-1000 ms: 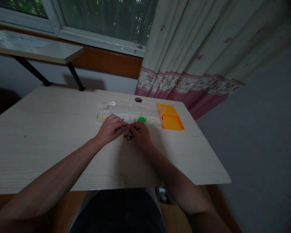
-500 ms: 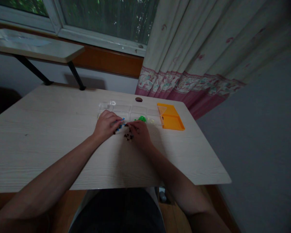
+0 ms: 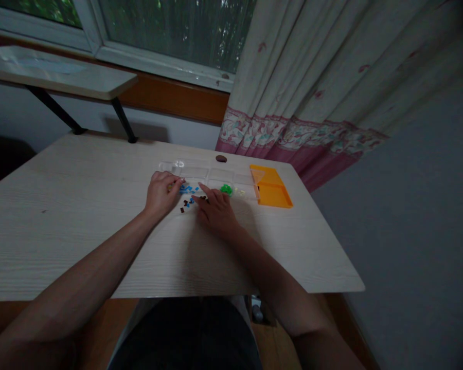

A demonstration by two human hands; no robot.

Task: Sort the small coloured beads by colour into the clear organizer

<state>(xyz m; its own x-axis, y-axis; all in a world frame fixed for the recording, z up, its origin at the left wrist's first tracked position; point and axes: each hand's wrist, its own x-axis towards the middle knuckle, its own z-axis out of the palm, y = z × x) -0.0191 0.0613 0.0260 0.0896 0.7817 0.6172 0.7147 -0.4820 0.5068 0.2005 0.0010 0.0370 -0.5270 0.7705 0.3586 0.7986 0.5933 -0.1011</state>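
Observation:
My left hand (image 3: 160, 191) rests on the wooden table (image 3: 81, 216) with its fingers curled at the left end of a clear compartment box (image 3: 200, 174); what they pinch is too small to name. My right hand (image 3: 215, 206) lies palm down with the fingers stretched toward small blue pieces (image 3: 185, 189) and dark brown pieces (image 3: 185, 204) scattered between the two hands. Green pieces (image 3: 226, 189) sit in a compartment of the box just beyond my right hand.
An orange lid or tray (image 3: 270, 186) lies to the right of the box. A round cable hole (image 3: 221, 159) is at the table's far edge. A small side table (image 3: 54, 77) stands under the window at left; a curtain (image 3: 312, 77) hangs at right.
My left hand has moved left and farther away, up to the box. My right hand has flattened and slid slightly left. Blue and brown pieces now show between the hands.

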